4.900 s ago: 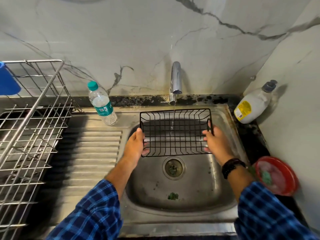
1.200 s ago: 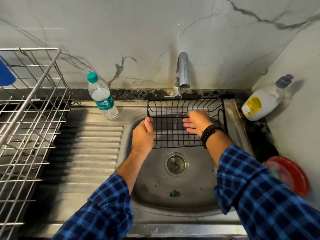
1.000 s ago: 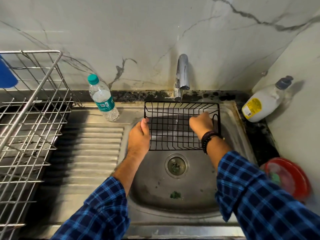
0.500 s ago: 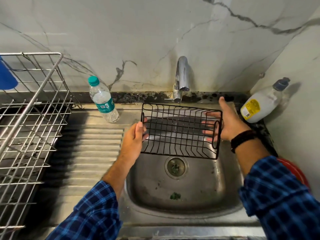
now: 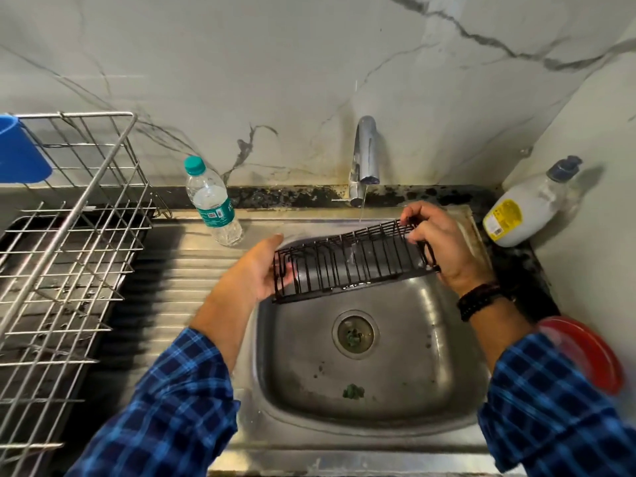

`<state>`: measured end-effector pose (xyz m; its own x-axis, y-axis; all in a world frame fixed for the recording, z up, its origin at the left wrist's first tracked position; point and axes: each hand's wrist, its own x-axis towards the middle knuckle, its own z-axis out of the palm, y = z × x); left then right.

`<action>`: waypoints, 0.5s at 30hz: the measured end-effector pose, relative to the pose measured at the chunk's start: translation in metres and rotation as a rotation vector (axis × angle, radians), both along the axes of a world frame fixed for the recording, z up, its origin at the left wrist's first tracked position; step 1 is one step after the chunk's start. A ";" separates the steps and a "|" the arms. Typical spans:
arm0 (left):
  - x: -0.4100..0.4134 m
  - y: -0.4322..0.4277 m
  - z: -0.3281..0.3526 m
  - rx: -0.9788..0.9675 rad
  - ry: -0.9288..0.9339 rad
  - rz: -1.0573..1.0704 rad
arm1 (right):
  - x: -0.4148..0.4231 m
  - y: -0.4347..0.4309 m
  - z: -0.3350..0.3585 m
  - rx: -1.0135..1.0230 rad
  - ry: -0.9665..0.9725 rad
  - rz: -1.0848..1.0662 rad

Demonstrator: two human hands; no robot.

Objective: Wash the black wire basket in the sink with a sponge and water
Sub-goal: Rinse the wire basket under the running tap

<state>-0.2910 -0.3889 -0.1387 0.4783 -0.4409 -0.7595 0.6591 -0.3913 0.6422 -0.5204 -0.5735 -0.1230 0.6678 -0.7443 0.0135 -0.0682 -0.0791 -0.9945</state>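
The black wire basket [image 5: 347, 261] is tipped on its side above the steel sink [image 5: 406, 383], its long wall facing me. My left hand [image 5: 256, 270] grips its left end and my right hand [image 5: 444, 246] grips its right end at the upper rim. A thin stream of water runs from the chrome tap [image 5: 364, 156] onto the basket's wires. A small green scrap [image 5: 352, 391] lies on the sink floor below the drain [image 5: 354, 333]. I see no sponge in either hand.
A plastic water bottle [image 5: 211, 203] stands on the ribbed drainboard left of the sink. A steel dish rack [image 5: 65, 235] with a blue cup [image 5: 19, 151] fills the left side. A white soap bottle [image 5: 526, 208] and a red dish [image 5: 592, 352] sit on the right.
The basket has been rotated from lying open side up to standing on its side. My right hand moved from inside the basket to its right end and closed on the rim.
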 end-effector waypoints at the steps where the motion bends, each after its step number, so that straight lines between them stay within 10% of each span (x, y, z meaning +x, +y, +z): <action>1: -0.001 -0.001 0.001 0.036 -0.005 -0.039 | 0.002 0.003 0.001 -0.021 -0.043 0.003; 15: -0.040 0.007 -0.011 -0.274 -0.739 -0.179 | -0.011 -0.003 -0.017 0.609 0.478 -0.156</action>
<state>-0.3306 -0.3823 -0.1500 0.7192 -0.6829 -0.1283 -0.0312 -0.2161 0.9759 -0.5317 -0.5764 -0.1400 0.3855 -0.6144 -0.6884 -0.4644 0.5156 -0.7201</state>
